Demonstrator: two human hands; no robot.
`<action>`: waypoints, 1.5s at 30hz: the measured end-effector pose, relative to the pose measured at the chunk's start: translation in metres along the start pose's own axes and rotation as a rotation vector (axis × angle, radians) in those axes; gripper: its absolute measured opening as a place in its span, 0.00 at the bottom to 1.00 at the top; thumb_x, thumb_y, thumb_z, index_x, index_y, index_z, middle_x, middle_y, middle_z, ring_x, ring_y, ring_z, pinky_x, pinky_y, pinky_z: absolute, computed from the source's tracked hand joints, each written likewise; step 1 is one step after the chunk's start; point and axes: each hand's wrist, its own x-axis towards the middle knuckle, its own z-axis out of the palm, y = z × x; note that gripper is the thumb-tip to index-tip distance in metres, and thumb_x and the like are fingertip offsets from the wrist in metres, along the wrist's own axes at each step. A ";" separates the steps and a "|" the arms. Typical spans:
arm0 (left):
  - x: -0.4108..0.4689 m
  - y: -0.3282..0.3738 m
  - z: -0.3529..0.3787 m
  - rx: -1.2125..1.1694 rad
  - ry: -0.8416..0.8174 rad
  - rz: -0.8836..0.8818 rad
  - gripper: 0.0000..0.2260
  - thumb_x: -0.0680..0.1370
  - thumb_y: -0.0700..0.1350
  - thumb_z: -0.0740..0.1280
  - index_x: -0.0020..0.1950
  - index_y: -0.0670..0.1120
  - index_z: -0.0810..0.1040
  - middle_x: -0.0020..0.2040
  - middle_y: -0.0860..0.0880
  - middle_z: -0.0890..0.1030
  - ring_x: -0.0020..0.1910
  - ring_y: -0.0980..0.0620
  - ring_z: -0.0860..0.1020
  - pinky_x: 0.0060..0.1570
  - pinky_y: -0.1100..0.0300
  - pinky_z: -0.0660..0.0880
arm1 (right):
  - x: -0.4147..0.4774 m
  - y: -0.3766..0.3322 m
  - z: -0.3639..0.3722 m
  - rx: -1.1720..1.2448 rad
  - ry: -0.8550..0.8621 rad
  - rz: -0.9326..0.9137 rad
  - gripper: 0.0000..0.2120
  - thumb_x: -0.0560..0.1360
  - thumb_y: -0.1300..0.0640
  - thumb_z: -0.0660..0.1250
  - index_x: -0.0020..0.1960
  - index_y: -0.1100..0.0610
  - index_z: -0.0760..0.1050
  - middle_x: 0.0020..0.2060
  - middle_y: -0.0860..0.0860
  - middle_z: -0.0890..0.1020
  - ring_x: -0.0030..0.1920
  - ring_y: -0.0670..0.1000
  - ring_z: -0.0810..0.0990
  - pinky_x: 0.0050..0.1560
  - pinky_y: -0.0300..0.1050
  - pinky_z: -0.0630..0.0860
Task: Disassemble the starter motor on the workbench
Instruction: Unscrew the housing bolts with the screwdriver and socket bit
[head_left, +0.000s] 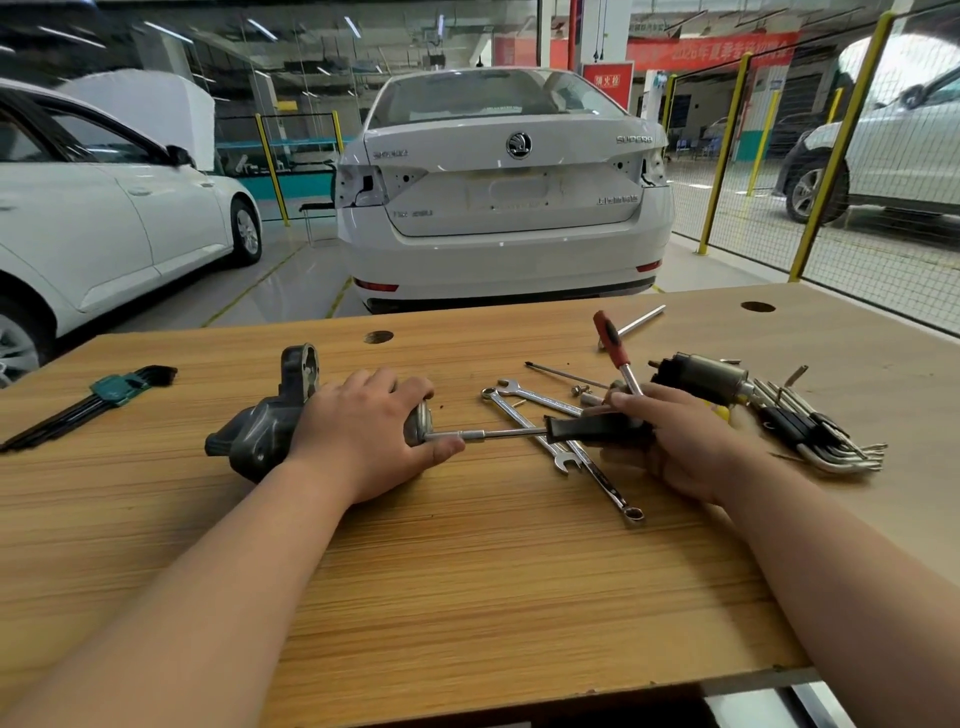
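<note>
Starter motor (260, 431) lies on its side, left of centre on the table (467, 571); left hand (363, 431) is curled over its body. Right hand (680, 441) grips a black-handled driver (587, 428), shaft level, tip at the motor's end cap. Combination wrenches (597, 473) lie crossed under the shaft; solenoid (706, 376) and hex keys (821, 431) sit just beyond the right hand.

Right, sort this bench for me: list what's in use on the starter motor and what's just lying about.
In use: dark grey cast-metal starter motor, under the left hand; black-handled steel-shaft driver, gripped by the right hand.

Lying about: two chrome spanners; red-handled steel tool; green-clipped hex keys; black-clipped hex keys; dark metal cylinder.
</note>
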 end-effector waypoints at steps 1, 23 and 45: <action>0.000 0.000 0.000 0.000 -0.007 -0.001 0.41 0.64 0.80 0.37 0.68 0.61 0.63 0.62 0.54 0.73 0.60 0.52 0.71 0.50 0.55 0.67 | -0.001 0.000 0.003 -0.110 0.033 -0.009 0.07 0.80 0.56 0.63 0.56 0.57 0.75 0.44 0.58 0.86 0.39 0.55 0.86 0.31 0.44 0.80; 0.001 0.002 -0.002 0.001 -0.027 -0.020 0.32 0.65 0.75 0.53 0.66 0.63 0.63 0.61 0.56 0.73 0.60 0.53 0.70 0.53 0.54 0.67 | 0.003 0.001 -0.004 -0.094 -0.056 -0.093 0.18 0.75 0.74 0.63 0.57 0.54 0.75 0.57 0.57 0.79 0.50 0.58 0.82 0.41 0.45 0.79; 0.001 0.000 -0.003 0.028 -0.029 0.013 0.43 0.62 0.79 0.35 0.69 0.61 0.61 0.65 0.55 0.71 0.62 0.52 0.70 0.52 0.55 0.70 | -0.001 -0.005 -0.004 -0.288 0.061 0.022 0.20 0.78 0.39 0.62 0.53 0.55 0.81 0.32 0.55 0.80 0.25 0.49 0.76 0.28 0.44 0.72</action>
